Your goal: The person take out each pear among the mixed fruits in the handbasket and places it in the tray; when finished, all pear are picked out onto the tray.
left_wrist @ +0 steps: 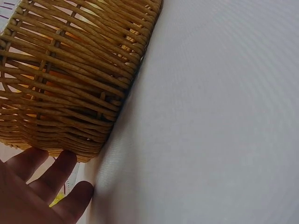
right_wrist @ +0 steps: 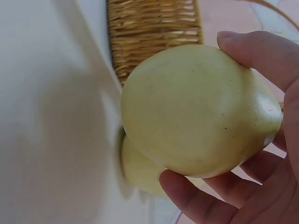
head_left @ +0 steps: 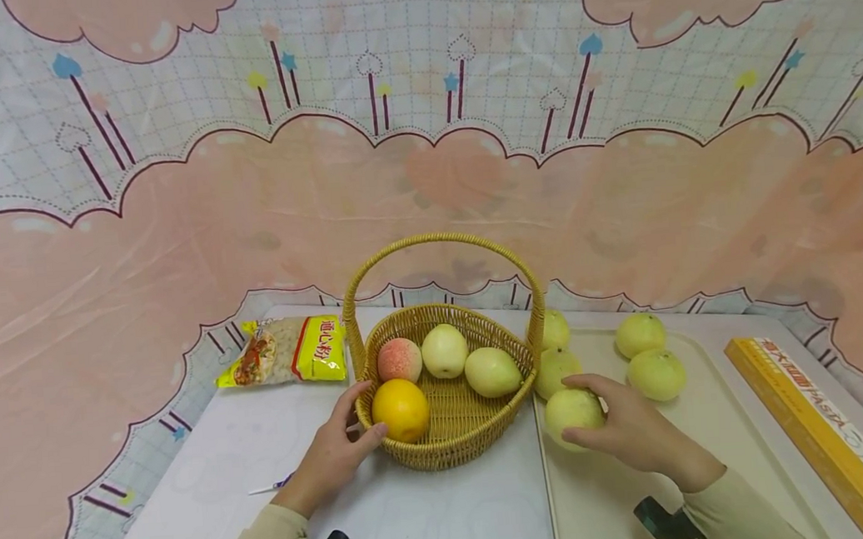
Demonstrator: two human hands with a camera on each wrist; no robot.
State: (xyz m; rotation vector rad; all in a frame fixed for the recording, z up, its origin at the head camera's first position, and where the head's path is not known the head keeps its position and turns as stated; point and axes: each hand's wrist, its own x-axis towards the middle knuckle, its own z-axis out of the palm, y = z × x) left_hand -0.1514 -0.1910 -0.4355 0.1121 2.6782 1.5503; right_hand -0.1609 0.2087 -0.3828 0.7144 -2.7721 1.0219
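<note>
A wicker basket (head_left: 445,456) with a tall arched handle stands mid-table. It holds an orange (head_left: 400,411), a peach (head_left: 399,361) and two pale fruits, one upright (head_left: 445,351) and one on its side (head_left: 493,372). My left hand (head_left: 333,456) touches the basket's left side, thumb near the front rim; the left wrist view shows spread fingertips (left_wrist: 65,161) against the weave. To the basket's right, my right hand (head_left: 634,431) grips a round, smooth yellow-green fruit (right_wrist: 196,112) between thumb and fingers. This fruit appears slightly raised in the right wrist view, with another (right_wrist: 140,170) behind it.
A cream tray (head_left: 686,469) lies on the right, bearing several similar yellow-green fruits (head_left: 657,374). Beyond it sits a long yellow pasta box (head_left: 826,434). A yellow bag of pasta (head_left: 287,352) lies back left. A thin pen-like item (head_left: 272,486) lies near my left wrist.
</note>
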